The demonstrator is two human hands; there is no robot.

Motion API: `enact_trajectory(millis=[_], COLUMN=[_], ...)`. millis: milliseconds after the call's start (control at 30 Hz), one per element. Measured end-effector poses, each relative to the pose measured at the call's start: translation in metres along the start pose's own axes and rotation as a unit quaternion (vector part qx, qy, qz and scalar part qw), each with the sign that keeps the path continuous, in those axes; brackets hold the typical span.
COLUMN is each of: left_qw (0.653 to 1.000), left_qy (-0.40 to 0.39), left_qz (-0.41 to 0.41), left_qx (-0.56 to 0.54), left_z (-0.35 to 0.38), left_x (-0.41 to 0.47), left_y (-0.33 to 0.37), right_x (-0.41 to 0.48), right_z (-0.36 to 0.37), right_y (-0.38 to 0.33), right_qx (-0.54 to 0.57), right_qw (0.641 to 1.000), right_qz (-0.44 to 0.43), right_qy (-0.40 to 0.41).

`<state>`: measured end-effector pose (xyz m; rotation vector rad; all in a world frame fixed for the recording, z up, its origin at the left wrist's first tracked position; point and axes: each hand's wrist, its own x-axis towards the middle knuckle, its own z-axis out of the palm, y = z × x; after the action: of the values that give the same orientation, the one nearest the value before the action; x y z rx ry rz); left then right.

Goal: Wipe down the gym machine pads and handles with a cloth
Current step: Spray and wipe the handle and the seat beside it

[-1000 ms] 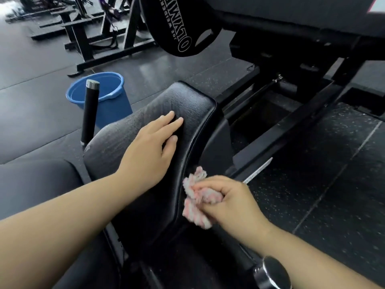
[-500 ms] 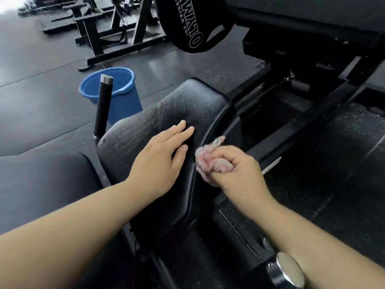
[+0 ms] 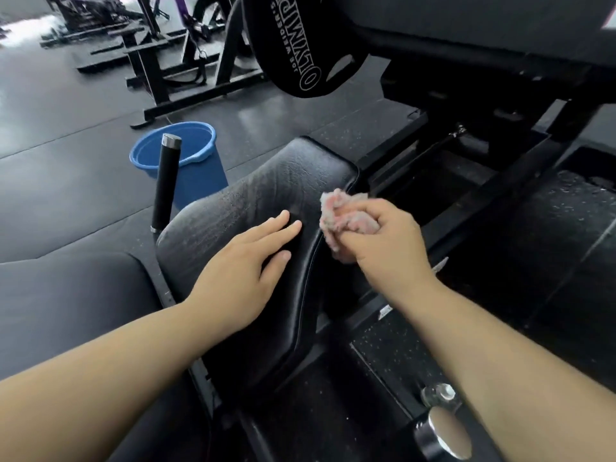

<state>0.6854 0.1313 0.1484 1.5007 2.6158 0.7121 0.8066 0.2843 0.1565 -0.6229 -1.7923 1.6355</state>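
The right grip [image 3: 390,238] is closed round a bunched pink-and-white cloth [image 3: 340,216], fingers curled over it so that the wad sticks out past the knuckles. The cloth touches the right edge of the black pad [image 3: 283,181], near its far corner, where the top rolls over into the side face.

The left grip [image 3: 240,261] holds nothing. It lies flat on top of the pad, fingers straight and pointing away from the person, apparently to steady it.

The pad's long axis runs from the person's lap away and slightly right. Its top shows streaks, probably damp. The top lies to the left of the cloth, and the side face drops below and back toward the person. The wiping step looks under way on this edge. A stroke along the long axis would suit the right grip, which is on that side. A sweep left across the top would meet the left grip's fingers, which are just beside the cloth.

The handle [image 3: 165,185] stands upright past the pad's left side, in front of a blue bucket [image 3: 200,181] and well apart from the cloth. The left grip is nearer to it.
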Motion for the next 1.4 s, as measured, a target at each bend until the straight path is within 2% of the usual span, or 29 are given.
enact_trajectory(millis=[100, 167, 233, 267, 333, 400, 433, 467, 533, 633, 700, 833, 967, 1033, 1100, 1167, 1200, 1267, 1300, 1333, 1367, 1400], left_qw=[1.000, 0.999, 0.996, 0.994, 0.989, 0.980, 0.969, 0.958, 0.953, 0.949, 0.938, 0.875, 0.825, 0.805, 0.802, 0.779, 0.755, 0.691, 0.688, 0.692, 0.698, 0.700], left_qy=[0.002, -0.010, -0.033, -0.052, -0.098, -0.091, -0.061, -0.033, 0.016, 0.020, -0.025, -0.091, -0.141, -0.144, -0.167, -0.227, -0.253, -0.227, -0.171, -0.136, -0.119, -0.159], left_qz=[-0.005, -0.004, 0.026, 0.055, 0.099, 0.172, 0.223, 0.259, 0.278, 0.268, 0.283, 0.381, 0.471, 0.473, 0.413, 0.347, 0.362, 0.421, 0.454, 0.451, 0.453, 0.439], left_qx=[-0.015, -0.045, -0.077, -0.079, -0.043, 0.047, 0.090, 0.116, 0.122, 0.165, 0.198, 0.285, 0.279, 0.328, 0.397, 0.470, 0.485, 0.542, 0.540, 0.547, 0.542, 0.540], left_z=[-0.002, -0.005, -0.008, -0.008, -0.004, 0.005, 0.010, 0.013, 0.007, -0.009, -0.006, 0.007, -0.006, 0.000, 0.008, 0.022, 0.022, 0.023, 0.029, 0.025, 0.022, 0.018], left_x=[0.003, 0.002, -0.009, -0.016, -0.027, -0.029, -0.026, -0.022, -0.008, 0.013, 0.013, -0.035, -0.029, -0.010, 0.004, -0.001, -0.011, -0.030, -0.035, -0.040, -0.048, -0.056], left_y=[0.002, 0.010, 0.019, 0.025, 0.032, 0.032, 0.033, 0.036, 0.041, 0.048, 0.045, 0.023, 0.014, 0.034, 0.059, 0.062, 0.060, 0.045, 0.029, 0.021, 0.019, 0.017], right_x=[-0.036, -0.044, -0.045, -0.044, -0.044, -0.045, -0.044, -0.042, -0.032, -0.020, -0.015, -0.007, -0.011, -0.012, -0.006, 0.001, 0.003, 0.004, 0.003, 0.003, 0.002, 0.002], right_z=[0.003, -0.006, -0.013, -0.017, -0.029, -0.035, -0.036, -0.037, -0.037, -0.038, -0.036, -0.027, -0.018, -0.015, -0.015, -0.021, -0.023, -0.024, -0.024, -0.023, -0.020, -0.018], right_y=[0.012, 0.018, 0.018, 0.018, 0.021, 0.023, 0.024, 0.026, 0.028, 0.034, 0.035, 0.033, 0.042, 0.043, 0.041, 0.038, 0.036, 0.035, 0.035, 0.034, 0.033, 0.033], right_qx=[-0.009, -0.017, 0.058, 0.135, 0.308, 0.394, 0.398, 0.381, 0.307, 0.244, 0.233, 0.229, 0.145, 0.120, 0.131, 0.138, 0.133, 0.113, 0.107, 0.105, 0.106, 0.107], right_qw=[0.990, 0.980, 0.968, 0.953, 0.882, 0.830, 0.825, 0.834, 0.875, 0.903, 0.908, 0.914, 0.907, 0.905, 0.910, 0.916, 0.917, 0.920, 0.921, 0.922, 0.922, 0.923], right_qz=[0.024, 0.063, 0.125, 0.181, 0.295, 0.342, 0.350, 0.355, 0.350, 0.343, 0.339, 0.330, 0.361, 0.365, 0.359, 0.349, 0.347, 0.339, 0.336, 0.335, 0.333, 0.332], right_qy=[-0.138, -0.188, -0.208, -0.204, -0.201, -0.194, -0.194, -0.182, -0.130, -0.083, -0.076, -0.066, -0.161, -0.184, -0.162, -0.144, -0.144, -0.159, -0.165, -0.166, -0.165, -0.161])
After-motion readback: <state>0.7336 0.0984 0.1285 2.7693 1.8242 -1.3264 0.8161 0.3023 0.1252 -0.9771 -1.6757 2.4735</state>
